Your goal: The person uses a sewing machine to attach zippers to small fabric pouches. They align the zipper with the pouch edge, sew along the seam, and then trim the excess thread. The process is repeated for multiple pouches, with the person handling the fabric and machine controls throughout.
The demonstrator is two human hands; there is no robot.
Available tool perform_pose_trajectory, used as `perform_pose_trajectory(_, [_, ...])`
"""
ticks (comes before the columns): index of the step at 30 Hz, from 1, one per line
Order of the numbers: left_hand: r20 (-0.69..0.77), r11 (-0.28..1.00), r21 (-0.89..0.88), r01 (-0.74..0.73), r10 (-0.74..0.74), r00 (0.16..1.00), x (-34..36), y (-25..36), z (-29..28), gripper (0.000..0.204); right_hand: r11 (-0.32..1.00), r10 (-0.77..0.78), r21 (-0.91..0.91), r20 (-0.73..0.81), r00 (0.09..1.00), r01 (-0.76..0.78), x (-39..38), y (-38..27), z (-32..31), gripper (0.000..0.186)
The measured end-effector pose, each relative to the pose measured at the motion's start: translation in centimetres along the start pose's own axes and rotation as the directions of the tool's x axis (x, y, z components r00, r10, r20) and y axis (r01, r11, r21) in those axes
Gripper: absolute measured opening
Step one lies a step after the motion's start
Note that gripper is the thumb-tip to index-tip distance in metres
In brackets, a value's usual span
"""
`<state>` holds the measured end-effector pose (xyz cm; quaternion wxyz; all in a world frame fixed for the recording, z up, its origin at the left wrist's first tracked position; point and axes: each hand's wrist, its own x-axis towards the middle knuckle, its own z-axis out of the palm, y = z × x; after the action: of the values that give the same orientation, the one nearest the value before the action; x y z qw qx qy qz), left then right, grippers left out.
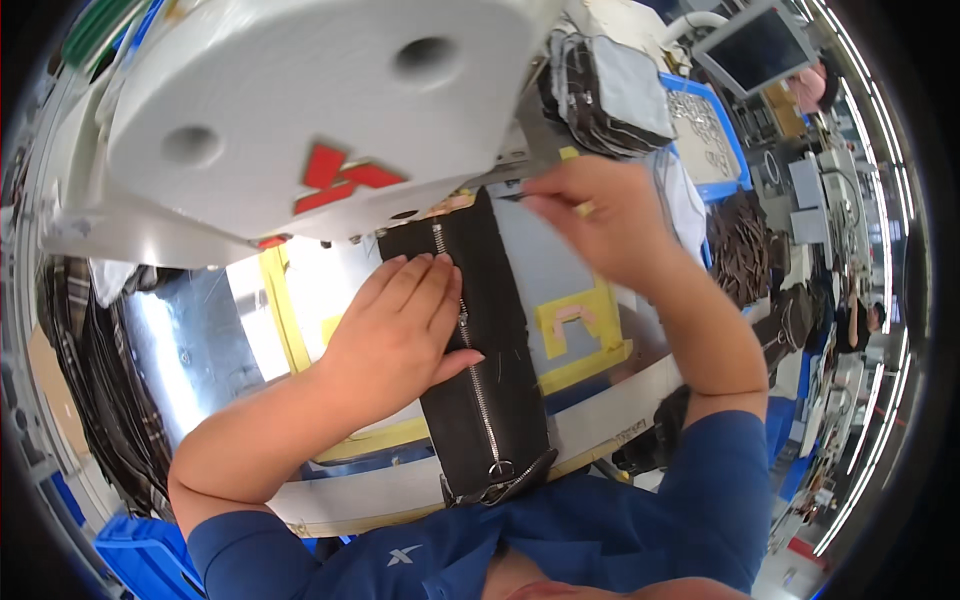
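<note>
A long black fabric piece (505, 340) with a silver metal zipper (480, 400) down its middle runs from under the sewing machine head (300, 110) to the table edge near my body. My left hand (392, 325) lies flat on it, fingers stretched over the zipper and thumb apart. To the right of the fabric's far end, my right hand (610, 215) is raised with thumb and forefinger pinched. A small dark bit shows at those fingertips, too small to name. At the near end of the zipper sits a metal ring (501, 469).
Yellow tape (590, 365) marks the work surface. Stacked grey and black pieces (620, 95) stand at the far right, beside a blue tray (735, 150) of small metal parts. Dark fabric (95, 380) hangs at the left, above a blue bin (145, 555). Brown pieces (740, 245) are heaped at right.
</note>
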<state>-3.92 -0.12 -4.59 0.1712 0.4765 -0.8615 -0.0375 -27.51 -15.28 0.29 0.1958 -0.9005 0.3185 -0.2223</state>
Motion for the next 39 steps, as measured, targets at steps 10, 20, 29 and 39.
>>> perform_pose_trajectory(10, [-0.078, 0.995, 0.000, -0.103, 0.103, 0.992, -0.5, -0.1, 0.7, 0.060, 0.894, -0.423, -0.158, 0.010, 0.906, 0.419, 0.0, -0.5, 7.0, 0.026])
perform_pose_trajectory(20, [-0.096, 0.995, -0.014, -0.100, 0.099, 0.990, -0.6, -0.3, 0.9, 0.059, 0.909, -0.385, -0.133, 0.099, 0.917, 0.396, 0.5, -1.4, 6.8, 0.019])
perform_pose_trajectory(29, [-0.114, 0.994, -0.061, -0.086, 0.079, 0.990, -0.6, -0.3, 0.9, 0.062, 0.947, -0.308, -0.033, 0.187, 0.933, 0.319, 1.3, -1.7, 5.7, 0.016])
perform_pose_trajectory(39, [-0.088, 0.995, -0.043, 0.088, -0.092, 0.992, -0.3, -1.4, 0.3, 0.075, 0.923, -0.359, -0.088, 0.155, 0.920, 0.375, 1.0, -1.4, 5.8, 0.016])
